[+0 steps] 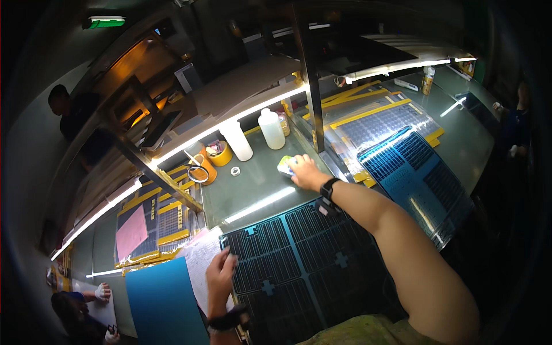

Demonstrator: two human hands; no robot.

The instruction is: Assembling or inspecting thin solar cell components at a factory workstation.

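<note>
Small white-and-green item [285, 165] sits on the greenish worktop [259, 187], mid-bench, w/ the worker's R hand [306, 172] on it, fingertips touching; from here I can't tell how tight the grip is. L hand [221, 277] is well apart from the R, fingers loosely parted, slightly blurred, over the L edge of a dark patterned panel [296, 248] w/ blue strips. Just beyond the item: two white bottles [272, 130]; to their L, an orange cup [203, 168], yellow container [221, 154] & small white ring [234, 171]. R of the arm, a glossy blue panel [422, 178] lies tilted nr yellow-edged sheets [376, 123]. Far L, a plain blue sheet [161, 299] & pink sheet [132, 232]; co-worker's hands [103, 292] at lower L, another person [72, 109] in the bkgd.
</note>
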